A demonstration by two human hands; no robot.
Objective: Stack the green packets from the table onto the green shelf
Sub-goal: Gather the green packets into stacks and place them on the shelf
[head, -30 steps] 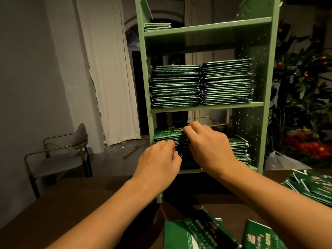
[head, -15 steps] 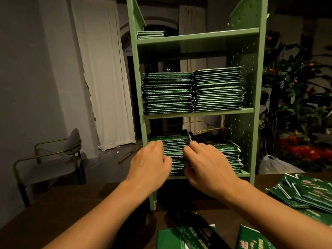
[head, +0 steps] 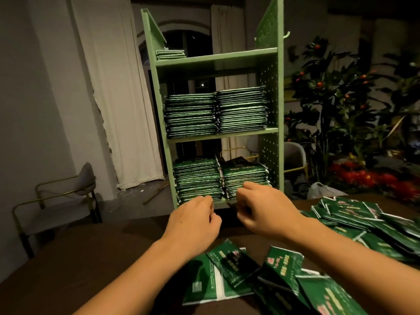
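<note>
Standing on the brown table (head: 79,269), green shelf (head: 270,142) holds packet stacks (head: 216,112) on middle and bottom levels, few on top. Loose green packets (head: 279,276) lie on table near and at right. Left hand (head: 195,221) and right hand (head: 266,210) hover before bottom stacks, apart, fingers loosely curled, holding nothing.

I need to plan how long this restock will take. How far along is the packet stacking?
Done: the green shelf holds two full stacks on its middle level, two on the bottom, and a few packets on top. In hand: nothing; the left hand and right hand hover empty before the bottom stacks. Left: loose packets on the table, near and at right.
</note>
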